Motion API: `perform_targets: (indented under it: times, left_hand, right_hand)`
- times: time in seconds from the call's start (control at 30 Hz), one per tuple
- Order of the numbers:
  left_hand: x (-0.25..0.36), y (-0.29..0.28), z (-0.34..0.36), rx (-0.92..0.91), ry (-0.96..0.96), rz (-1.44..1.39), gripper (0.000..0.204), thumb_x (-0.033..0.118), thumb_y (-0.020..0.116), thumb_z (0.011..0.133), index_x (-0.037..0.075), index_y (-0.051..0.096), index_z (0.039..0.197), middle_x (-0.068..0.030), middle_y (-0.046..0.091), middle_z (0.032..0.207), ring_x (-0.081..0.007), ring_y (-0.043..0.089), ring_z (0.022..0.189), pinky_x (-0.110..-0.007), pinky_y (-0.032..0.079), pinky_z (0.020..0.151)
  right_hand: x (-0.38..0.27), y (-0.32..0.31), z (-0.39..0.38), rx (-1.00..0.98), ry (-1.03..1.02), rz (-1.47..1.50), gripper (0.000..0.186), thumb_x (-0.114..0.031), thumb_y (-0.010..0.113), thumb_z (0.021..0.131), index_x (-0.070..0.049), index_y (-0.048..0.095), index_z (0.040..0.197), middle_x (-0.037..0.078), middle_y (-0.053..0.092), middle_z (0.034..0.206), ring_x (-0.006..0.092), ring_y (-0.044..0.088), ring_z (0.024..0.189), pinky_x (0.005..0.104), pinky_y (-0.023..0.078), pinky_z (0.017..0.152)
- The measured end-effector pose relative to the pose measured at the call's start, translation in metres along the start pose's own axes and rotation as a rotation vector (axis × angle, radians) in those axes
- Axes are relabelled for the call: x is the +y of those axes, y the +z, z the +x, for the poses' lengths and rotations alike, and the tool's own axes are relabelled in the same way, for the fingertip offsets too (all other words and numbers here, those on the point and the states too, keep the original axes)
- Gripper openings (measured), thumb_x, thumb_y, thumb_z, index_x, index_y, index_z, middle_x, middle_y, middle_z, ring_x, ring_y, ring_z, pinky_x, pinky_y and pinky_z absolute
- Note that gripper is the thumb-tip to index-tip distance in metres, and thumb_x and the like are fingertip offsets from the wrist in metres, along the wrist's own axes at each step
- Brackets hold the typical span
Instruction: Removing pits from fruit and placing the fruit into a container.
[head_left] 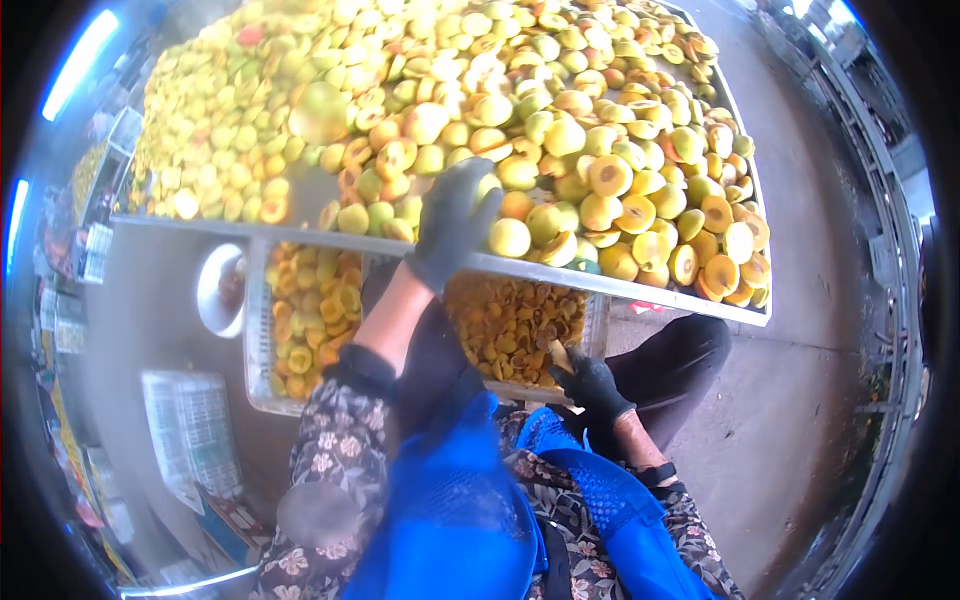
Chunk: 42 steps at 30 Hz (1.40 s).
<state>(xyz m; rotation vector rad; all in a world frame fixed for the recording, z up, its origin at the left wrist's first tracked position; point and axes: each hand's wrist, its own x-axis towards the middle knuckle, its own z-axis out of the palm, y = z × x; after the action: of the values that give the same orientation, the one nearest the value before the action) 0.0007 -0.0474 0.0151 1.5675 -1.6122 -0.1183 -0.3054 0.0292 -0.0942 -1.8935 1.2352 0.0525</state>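
Two gloved hands in the head view. Left hand: over the middle of the table's near edge, fingertips at the fruit, thumb apart from the fingers. Palm faces away, so can't tell if it's gripping anything. Right hand: below the near edge, toward the table's right near corner, closed around a short light-coloured tool. Tool's tip points up-left, over the right crate's near right corner; tool type unclear.

Fruit: yellow-green, some with a red blush, whole and halved, piled deep from the far edge to the near edge. Cut faces up on many halves near the right near corner. Layer thins toward the left near corner; a bare patch shows by the near edge there.

Under the near edge, side by side: left crate with yellow-orange halves, right crate with smaller, browner pieces. White bowl just left of the left crate. White basket on the floor, nearer the person. Blue apron over floral sleeves.
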Motion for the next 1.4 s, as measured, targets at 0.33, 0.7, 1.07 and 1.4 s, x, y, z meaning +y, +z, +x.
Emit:
perform_targets:
  times: [0.33,0.7,1.07,1.4]
  left_hand:
    - [-0.051,0.112,0.06,-0.443,-0.02,0.586,0.074,0.049,0.067,0.073,-0.001,0.045,0.123,-0.0218,0.05,0.125,-0.0358,0.051,0.113,-0.044,0.042,0.094]
    - [0.013,0.019,0.041,-0.129,-0.293,-0.607,0.041,0.004,0.06,0.085,0.003,0.048,0.125,-0.007,0.056,0.119,-0.0136,0.057,0.101,-0.026,0.051,0.074]
    - [0.117,-0.033,-0.032,0.14,-0.223,-0.568,0.034,0.013,0.047,0.091,-0.004,0.048,0.12,-0.014,0.058,0.114,-0.0196,0.058,0.099,-0.033,0.049,0.086]
    - [0.15,-0.032,-0.051,0.278,-0.253,-0.274,0.042,0.025,0.034,0.097,-0.006,0.058,0.11,-0.0133,0.064,0.102,-0.0209,0.059,0.096,-0.033,0.045,0.09]
  right_hand:
    - [0.023,-0.01,0.007,0.088,0.023,0.242,0.041,-0.038,0.061,0.086,-0.004,0.054,0.107,0.027,0.063,0.084,0.0442,0.062,0.085,0.0495,0.048,0.072]
    - [0.012,-0.026,-0.02,0.401,-0.203,-0.074,0.035,-0.034,0.064,0.084,-0.008,0.057,0.106,0.024,0.063,0.081,0.0414,0.063,0.079,0.0474,0.049,0.066]
    - [-0.167,-0.112,-0.043,0.55,-0.731,0.307,0.039,-0.018,0.063,0.086,-0.003,0.051,0.12,0.018,0.057,0.068,0.0356,0.058,0.06,0.0404,0.044,0.056]
    - [-0.174,-0.087,-0.052,0.579,-0.765,0.192,0.042,-0.019,0.065,0.084,-0.001,0.049,0.119,0.021,0.059,0.07,0.0348,0.061,0.058,0.0426,0.044,0.05]
